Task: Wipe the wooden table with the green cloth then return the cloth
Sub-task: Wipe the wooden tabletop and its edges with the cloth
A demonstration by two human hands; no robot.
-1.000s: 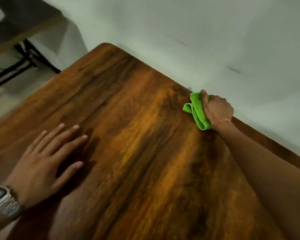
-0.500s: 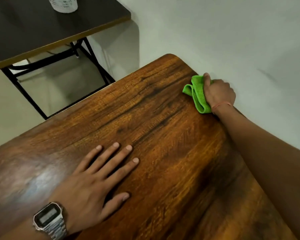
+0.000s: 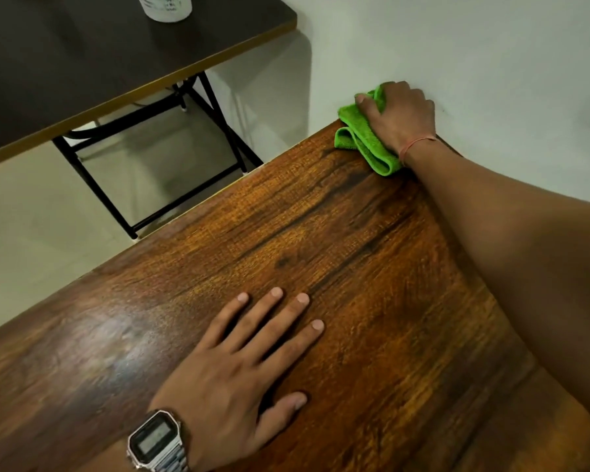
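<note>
At far corner of brown wooden table (image 3: 321, 267): folded green microfibre cloth (image 3: 361, 137), gripped under right hand (image 3: 402, 114); left hand (image 3: 239, 369) flat, fingers spread, well apart.

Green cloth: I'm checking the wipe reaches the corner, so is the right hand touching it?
Touching. The head view shows the right hand pressed on the green cloth, thumb over its folds, at the wooden table corner.

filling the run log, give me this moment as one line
right hand: green cloth at far table corner | left hand: flat on wooden table
</note>
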